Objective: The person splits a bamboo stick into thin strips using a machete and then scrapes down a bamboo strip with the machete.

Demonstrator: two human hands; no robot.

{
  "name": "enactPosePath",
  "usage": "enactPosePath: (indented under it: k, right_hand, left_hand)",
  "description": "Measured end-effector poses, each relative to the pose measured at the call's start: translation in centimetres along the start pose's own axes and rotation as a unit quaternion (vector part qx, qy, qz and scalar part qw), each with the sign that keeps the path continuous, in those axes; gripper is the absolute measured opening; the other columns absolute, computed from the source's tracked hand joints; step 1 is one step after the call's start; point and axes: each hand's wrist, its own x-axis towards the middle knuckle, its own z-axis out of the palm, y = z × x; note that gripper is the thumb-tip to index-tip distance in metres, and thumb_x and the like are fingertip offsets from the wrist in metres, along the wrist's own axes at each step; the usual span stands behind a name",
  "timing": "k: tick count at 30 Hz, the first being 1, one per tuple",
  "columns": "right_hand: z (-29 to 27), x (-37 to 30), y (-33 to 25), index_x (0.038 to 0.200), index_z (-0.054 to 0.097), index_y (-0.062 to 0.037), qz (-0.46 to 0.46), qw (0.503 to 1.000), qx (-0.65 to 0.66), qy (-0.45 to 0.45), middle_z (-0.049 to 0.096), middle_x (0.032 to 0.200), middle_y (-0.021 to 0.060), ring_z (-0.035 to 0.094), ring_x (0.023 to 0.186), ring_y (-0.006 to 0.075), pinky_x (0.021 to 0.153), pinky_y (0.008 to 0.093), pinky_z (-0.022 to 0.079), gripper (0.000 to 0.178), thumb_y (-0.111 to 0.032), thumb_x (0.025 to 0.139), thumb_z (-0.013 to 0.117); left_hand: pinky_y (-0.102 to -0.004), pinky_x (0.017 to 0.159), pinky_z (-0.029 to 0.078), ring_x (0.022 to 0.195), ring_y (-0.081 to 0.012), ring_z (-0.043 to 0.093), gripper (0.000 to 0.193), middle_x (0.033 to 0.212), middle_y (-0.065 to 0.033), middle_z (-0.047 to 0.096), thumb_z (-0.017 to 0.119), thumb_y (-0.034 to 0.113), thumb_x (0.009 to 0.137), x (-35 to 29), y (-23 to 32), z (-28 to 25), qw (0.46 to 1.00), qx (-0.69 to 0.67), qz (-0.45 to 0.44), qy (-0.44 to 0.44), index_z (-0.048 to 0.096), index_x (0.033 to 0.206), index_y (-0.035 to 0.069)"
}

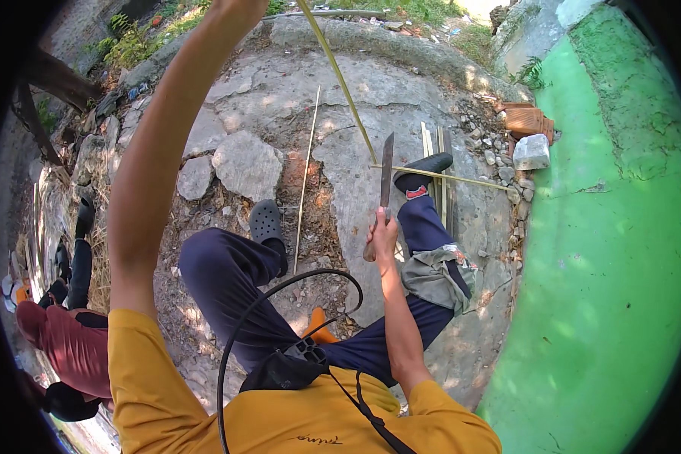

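Note:
My right hand (384, 231) is closed round the handle of a machete (387, 170), its dark blade pointing away from me beside my right foot. A long thin yellowish bamboo strip (339, 72) slants from the blade's left side up past the top edge. Another length of bamboo strip (461, 178) lies across my right shoe, its left end meeting the foot of the slanting one; whether they are joined I cannot tell. My left hand (237, 9) is raised at the top edge, its fingers cut off from view, so any hold on the slanting strip is hidden.
Several pale strips (427, 140) lie beneath my right foot. One more strip (306, 178) rests on the ground between my feet. Grey cloth (437, 280) wraps my right lower leg. Bricks (528, 121) stand by the green wall (598, 250). Another person (72, 344) is at the left.

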Motion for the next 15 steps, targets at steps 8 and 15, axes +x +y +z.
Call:
enactPosePath:
  k: [8, 15]
  right_hand:
    - [-0.3, -4.1, -2.2, 0.110, 0.055, -0.0018, -0.042, 0.995, 0.095, -0.012, 0.048, 0.061, 0.0024, 0.047, 0.043, 0.0119, 0.041, 0.0295, 0.041, 0.041, -0.042, 0.103, 0.053]
    - [1.1, -3.6, 7.2, 0.105, 0.059, 0.0019, -0.015, 0.987, -0.161, -0.016, 0.058, 0.058, 0.0097, 0.059, 0.043, 0.0225, 0.042, 0.0388, 0.045, 0.043, -0.041, 0.100, 0.056]
  left_hand:
    - [-0.0268, 0.047, 0.022, 0.048, -0.0080, 0.021, 0.027, 0.060, 0.0065, 0.024, 0.038, 0.027, 0.111, -3.3, 5.2, -2.1, 0.996, -0.020, 0.041, 0.070, 0.055, 0.102, 0.009]
    - [-0.0265, 0.047, 0.022, 0.049, -0.0069, 0.021, 0.025, 0.060, 0.0071, 0.023, 0.039, 0.025, 0.111, -4.8, 7.3, -2.0, 0.994, 0.017, 0.077, 0.079, 0.055, 0.100, 0.010]
